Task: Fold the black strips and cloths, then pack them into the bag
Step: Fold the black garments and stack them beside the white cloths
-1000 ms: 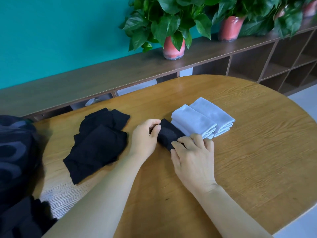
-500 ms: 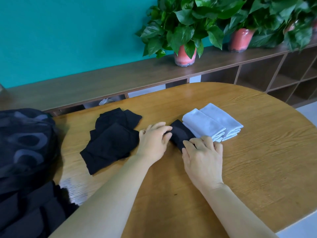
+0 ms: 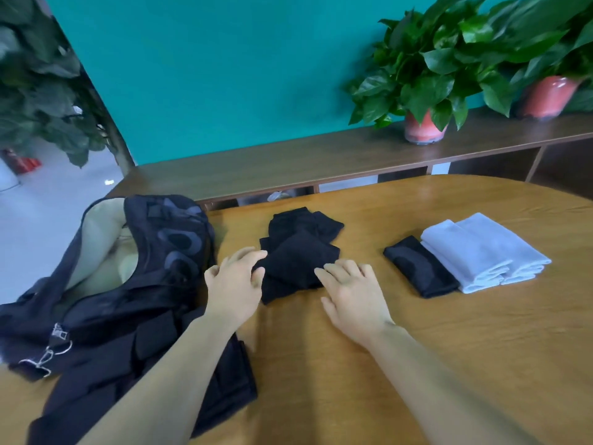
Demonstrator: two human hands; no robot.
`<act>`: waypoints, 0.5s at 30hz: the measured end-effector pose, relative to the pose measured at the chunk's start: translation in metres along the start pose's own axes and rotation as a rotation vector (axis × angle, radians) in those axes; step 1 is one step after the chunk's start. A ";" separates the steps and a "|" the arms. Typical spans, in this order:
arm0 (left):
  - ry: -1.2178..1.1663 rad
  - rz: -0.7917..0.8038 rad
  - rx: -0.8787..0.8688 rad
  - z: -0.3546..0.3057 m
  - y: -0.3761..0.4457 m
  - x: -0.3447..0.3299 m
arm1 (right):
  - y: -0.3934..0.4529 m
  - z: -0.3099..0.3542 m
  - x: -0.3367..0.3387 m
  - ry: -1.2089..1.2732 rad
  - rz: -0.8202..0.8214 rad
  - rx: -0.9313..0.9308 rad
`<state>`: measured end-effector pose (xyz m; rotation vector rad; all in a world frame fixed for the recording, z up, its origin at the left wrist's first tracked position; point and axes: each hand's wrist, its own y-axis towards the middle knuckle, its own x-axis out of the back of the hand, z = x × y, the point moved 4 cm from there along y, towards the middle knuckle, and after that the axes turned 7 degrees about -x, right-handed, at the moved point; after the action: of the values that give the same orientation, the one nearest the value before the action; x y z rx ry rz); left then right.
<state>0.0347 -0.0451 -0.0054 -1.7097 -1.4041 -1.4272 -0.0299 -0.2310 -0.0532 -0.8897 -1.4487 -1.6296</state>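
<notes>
Both hands are down on the pile of black cloths (image 3: 300, 252) in the middle of the wooden surface (image 3: 449, 332). The left hand (image 3: 232, 284) lies at the pile's left edge with its fingers spread and only loosely bent, the thumb and forefinger touching the fabric; whether they are actually pinching it, I cannot tell. The right hand (image 3: 353, 292) rests flat at the pile's near right corner, fingers straight and spread, their tips on the cloth and nothing held. The pile itself is loose and rumpled, several dark pieces lying over one another. Well to its right sits a folded black strip (image 3: 420, 268), neat and narrow, touching the side of a stack of folded white cloths (image 3: 484, 252). On the left end of the surface lies the black bag (image 3: 154, 284), slumped, its mouth gaping to show a pale lining, with metal clips on a strap near its front. Behind the surface runs a low brown shelf (image 3: 288, 162) against a teal wall, carrying two potted plants (image 3: 423, 75) in reddish pots.
</notes>
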 end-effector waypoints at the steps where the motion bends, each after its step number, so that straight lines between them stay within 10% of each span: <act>1: 0.006 -0.002 0.004 0.004 -0.001 0.000 | 0.004 0.006 -0.004 0.003 0.024 0.017; 15: 0.100 -0.009 0.008 0.015 -0.002 -0.007 | 0.016 0.019 0.003 0.145 -0.207 -0.045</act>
<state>0.0394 -0.0348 -0.0174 -1.6063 -1.3634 -1.4884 -0.0169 -0.2129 -0.0412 -0.6480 -1.4463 -1.8452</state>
